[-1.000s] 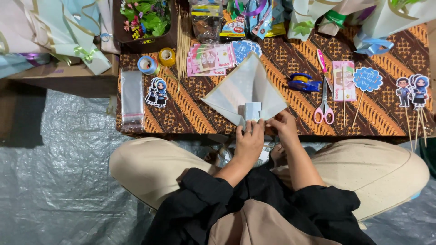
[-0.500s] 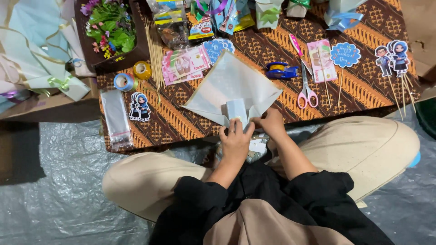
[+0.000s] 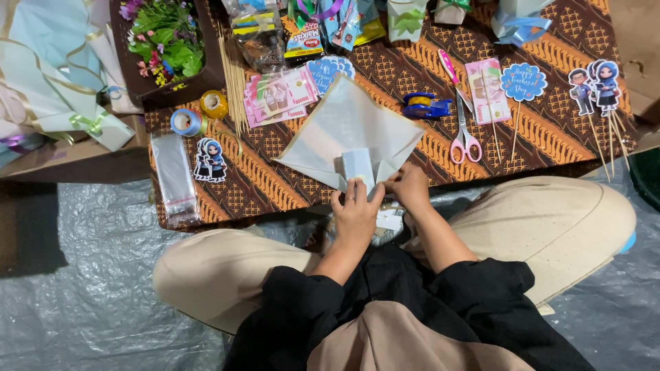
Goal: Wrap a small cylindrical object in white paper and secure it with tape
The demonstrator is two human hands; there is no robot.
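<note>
both hands are down at the near edge of the low table, working on one small pale box that sits upright on a sheet of pale wrapping paper. the left hand has its fingers curled over the box's near side, pressing the paper's lower corner up against it, so the fold stays tight to the box. the right hand comes in from the other side, fingers bunched and pinching the paper's edge close beside the box, which looks like holding a flap in place; whether anything small is tucked in those fingers, i cannot tell. the sheet lies turned like a diamond, one corner pointing away, the box near the bottom corner, which leaves long flaps free on each side. within easy reach to the right lie the pink-handled scissors and a blue tape dispenser, apart from the paper but near enough to grab one-handed. off to the left, two rolls of tape sit beside a bundle of thin wooden skewers, with a cartoon cutout figure and a clear plastic sleeve laid flat below. more cutout figures on sticks rest at the far right edge, and a box of artificial flowers stands at the back left, well clear of the folding.
</note>
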